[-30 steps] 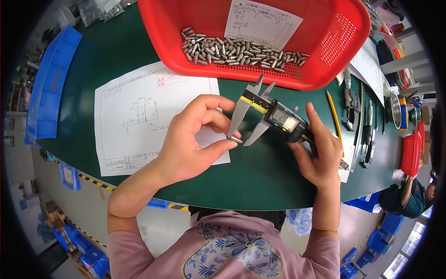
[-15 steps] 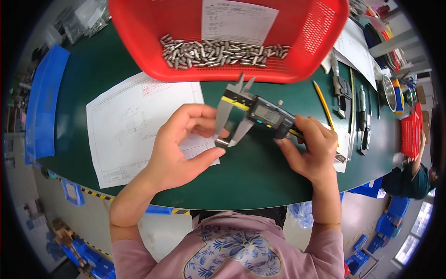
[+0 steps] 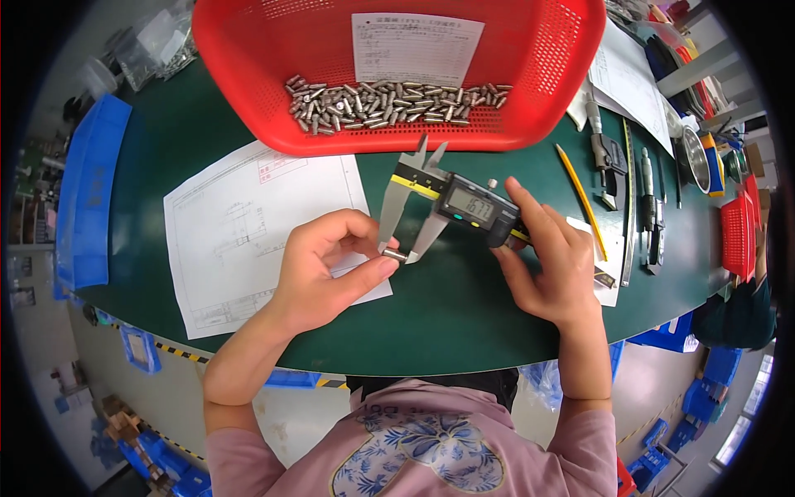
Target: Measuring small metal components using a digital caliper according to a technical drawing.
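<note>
A small silvery metal pin [image 3: 397, 255] sits between the lower jaw tips of a digital caliper [image 3: 474, 204]. My left hand [image 3: 316, 272] pinches the pin's left end between thumb and fingertips, beside the left jaw. My right hand [image 3: 553, 265] grips the caliper's right end, thumb below the display housing and forefinger lying along above it. The display is lit and faces up. Under my left hand lies a white sheet with a line drawing [image 3: 224, 219]. Behind the caliper, a red plastic basket [image 3: 406, 146] holds many similar pins [image 3: 389, 104].
A printed paper [image 3: 414, 50] leans inside the basket. To the right lie a yellow pencil [image 3: 582, 201], two micrometers [image 3: 609, 161], a steel ruler [image 3: 629, 199] and a metal bowl [image 3: 694, 159]. A blue bin [image 3: 89, 195] stands on the left of the green table [image 3: 464, 323].
My left thumb and fingers have closed from a looser, spread pose onto the pin. My right forefinger has straightened upward along the caliper. The view has shifted slightly.
</note>
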Demonstrator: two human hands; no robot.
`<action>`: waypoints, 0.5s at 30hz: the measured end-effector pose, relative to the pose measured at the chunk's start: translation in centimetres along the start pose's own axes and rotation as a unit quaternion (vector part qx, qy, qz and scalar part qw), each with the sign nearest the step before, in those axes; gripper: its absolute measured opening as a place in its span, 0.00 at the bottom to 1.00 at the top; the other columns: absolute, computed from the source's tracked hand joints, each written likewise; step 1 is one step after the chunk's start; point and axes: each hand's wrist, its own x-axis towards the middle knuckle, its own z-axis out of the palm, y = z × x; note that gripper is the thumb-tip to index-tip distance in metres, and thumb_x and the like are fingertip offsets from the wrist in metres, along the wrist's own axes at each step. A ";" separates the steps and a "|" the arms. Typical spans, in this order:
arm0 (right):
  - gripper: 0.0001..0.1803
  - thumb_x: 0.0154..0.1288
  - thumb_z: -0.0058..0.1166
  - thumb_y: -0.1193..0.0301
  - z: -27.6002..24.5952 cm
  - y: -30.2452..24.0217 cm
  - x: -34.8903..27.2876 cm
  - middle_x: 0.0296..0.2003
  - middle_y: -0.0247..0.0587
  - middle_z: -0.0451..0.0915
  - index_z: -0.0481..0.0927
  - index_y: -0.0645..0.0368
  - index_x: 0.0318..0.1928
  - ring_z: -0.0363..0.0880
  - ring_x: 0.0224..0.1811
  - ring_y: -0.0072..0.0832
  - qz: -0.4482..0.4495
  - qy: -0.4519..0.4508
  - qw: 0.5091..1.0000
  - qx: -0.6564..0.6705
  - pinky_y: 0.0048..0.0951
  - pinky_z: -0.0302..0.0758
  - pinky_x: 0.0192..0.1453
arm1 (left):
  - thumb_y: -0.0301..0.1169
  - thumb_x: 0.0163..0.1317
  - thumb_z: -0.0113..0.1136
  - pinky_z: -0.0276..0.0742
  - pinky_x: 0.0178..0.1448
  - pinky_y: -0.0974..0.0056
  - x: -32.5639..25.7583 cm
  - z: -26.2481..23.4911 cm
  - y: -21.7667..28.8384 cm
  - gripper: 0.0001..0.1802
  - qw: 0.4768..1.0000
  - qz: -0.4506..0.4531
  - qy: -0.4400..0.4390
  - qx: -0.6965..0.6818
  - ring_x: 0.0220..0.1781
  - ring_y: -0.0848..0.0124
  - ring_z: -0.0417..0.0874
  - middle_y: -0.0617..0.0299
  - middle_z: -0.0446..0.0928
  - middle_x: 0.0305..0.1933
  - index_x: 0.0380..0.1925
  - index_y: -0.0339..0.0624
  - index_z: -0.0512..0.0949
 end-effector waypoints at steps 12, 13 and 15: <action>0.31 0.54 0.65 0.77 -0.4 1.1 0.6 0.31 0.41 0.81 0.72 0.66 0.60 0.74 0.23 0.20 0.047 0.173 0.984 -0.016 0.20 0.70 0.26 | 0.19 0.51 0.64 0.75 0.43 0.65 6.6 -3.7 1.5 0.08 0.791 0.251 0.185 0.526 0.39 0.65 0.80 0.58 0.78 0.35 0.32 0.37 0.78; 0.31 0.54 0.65 0.77 -0.4 1.3 0.6 0.31 0.40 0.81 0.72 0.66 0.60 0.74 0.23 0.19 0.048 0.173 0.984 -0.015 0.20 0.69 0.26 | 0.20 0.51 0.64 0.75 0.43 0.63 8.1 -4.2 1.5 0.08 0.759 0.276 0.196 0.557 0.39 0.63 0.80 0.58 0.78 0.36 0.32 0.38 0.79; 0.31 0.55 0.64 0.77 -0.5 1.4 0.6 0.31 0.40 0.81 0.72 0.65 0.61 0.74 0.23 0.18 0.052 0.176 0.983 -0.015 0.19 0.68 0.25 | 0.21 0.50 0.65 0.75 0.42 0.62 9.5 -4.3 1.2 0.08 0.726 0.298 0.184 0.592 0.39 0.62 0.78 0.60 0.77 0.36 0.33 0.39 0.80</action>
